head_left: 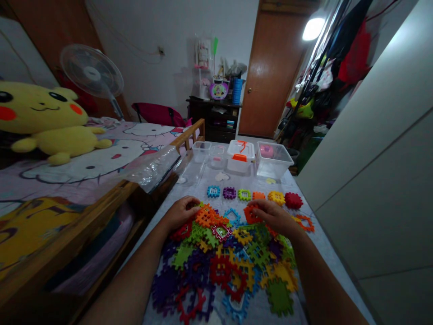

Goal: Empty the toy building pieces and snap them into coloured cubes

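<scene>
A pile of flat plastic interlocking tiles with notched edges lies before me in red, orange, yellow, green, blue and purple. My right hand [273,215] pinches an orange tile [251,215] at the pile's far right edge. At the far left edge, my left hand [182,214] has its fingers curled beside an orange lattice tile [206,215]; what lies between those fingers is hidden. A blue frame tile [232,217] lies between my hands. Beyond them runs a row of tiles sorted by colour, from a blue tile [213,191] to a red stack [293,201].
At the table's far end stand clear plastic boxes, one an open box [274,164] and one a lidded box [240,155] with an orange clasp. A wooden bed rail [111,203] borders the left side, a pale cabinet [379,171] the right. An orange frame tile [305,223] lies beside my right wrist.
</scene>
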A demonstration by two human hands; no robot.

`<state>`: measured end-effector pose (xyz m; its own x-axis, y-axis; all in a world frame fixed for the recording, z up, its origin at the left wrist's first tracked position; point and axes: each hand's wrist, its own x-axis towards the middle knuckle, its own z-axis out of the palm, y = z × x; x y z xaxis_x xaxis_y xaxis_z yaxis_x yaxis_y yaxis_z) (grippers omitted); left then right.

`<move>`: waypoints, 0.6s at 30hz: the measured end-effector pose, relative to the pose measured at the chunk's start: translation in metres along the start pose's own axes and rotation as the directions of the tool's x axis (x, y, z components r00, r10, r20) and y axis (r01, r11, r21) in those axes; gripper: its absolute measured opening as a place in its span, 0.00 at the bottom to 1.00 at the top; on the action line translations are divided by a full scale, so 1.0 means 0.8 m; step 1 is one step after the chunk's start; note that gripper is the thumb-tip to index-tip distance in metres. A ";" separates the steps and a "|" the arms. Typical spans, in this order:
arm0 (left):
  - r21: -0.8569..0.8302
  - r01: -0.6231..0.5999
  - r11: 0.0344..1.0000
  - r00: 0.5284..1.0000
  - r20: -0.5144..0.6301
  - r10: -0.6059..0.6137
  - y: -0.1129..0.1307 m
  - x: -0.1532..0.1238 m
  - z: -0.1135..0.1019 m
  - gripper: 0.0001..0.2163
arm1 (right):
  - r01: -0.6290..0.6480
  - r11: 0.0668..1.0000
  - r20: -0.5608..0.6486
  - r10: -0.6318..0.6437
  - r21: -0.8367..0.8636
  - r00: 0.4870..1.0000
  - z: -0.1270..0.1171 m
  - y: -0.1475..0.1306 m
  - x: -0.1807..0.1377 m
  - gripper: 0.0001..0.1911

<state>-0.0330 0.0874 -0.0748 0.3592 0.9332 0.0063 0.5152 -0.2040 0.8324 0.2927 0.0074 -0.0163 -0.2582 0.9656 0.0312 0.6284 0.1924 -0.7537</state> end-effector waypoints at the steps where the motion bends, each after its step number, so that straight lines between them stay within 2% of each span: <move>1: 0.003 0.000 1.000 1.000 0.000 0.000 0.000 0.000 0.000 0.17 | -0.003 0.999 -0.005 0.003 -0.048 1.000 -0.004 -0.001 -0.002 0.13; 5: 0.005 -0.003 1.000 1.000 -0.006 0.003 0.003 0.000 -0.001 0.17 | -0.048 0.949 -0.030 0.041 -0.310 0.999 -0.017 -0.010 -0.017 0.14; 7: 0.007 -0.003 1.000 1.000 -0.006 0.003 0.005 0.000 -0.001 0.17 | -0.083 0.923 -0.055 0.067 -0.376 0.996 -0.021 -0.012 -0.028 0.16; 9: 0.017 0.002 1.000 1.000 -0.003 -0.002 0.007 -0.001 -0.002 0.18 | -0.100 0.928 -0.079 0.077 -0.358 0.994 -0.023 -0.009 -0.039 0.19; 14: 0.045 0.007 0.999 1.000 0.003 -0.007 0.007 0.000 -0.002 0.19 | -0.130 0.988 -0.078 0.124 -0.079 0.989 -0.024 0.021 -0.058 0.22; 16: 0.041 0.003 0.999 1.000 0.010 -0.004 0.007 -0.001 -0.002 0.19 | -0.164 0.983 -0.095 0.156 -0.084 0.983 -0.022 0.032 -0.060 0.20; 18: 0.036 0.000 0.999 1.000 0.015 -0.001 0.007 -0.001 -0.002 0.19 | -0.174 0.972 -0.119 0.156 -0.159 0.981 -0.020 0.039 -0.060 0.18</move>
<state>-0.0319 0.0860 -0.0695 0.3703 0.9289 -0.0024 0.5433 -0.2145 0.8117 0.3367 -0.0301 -0.0311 -0.0676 0.9977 -0.0094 0.7726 0.0464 -0.6332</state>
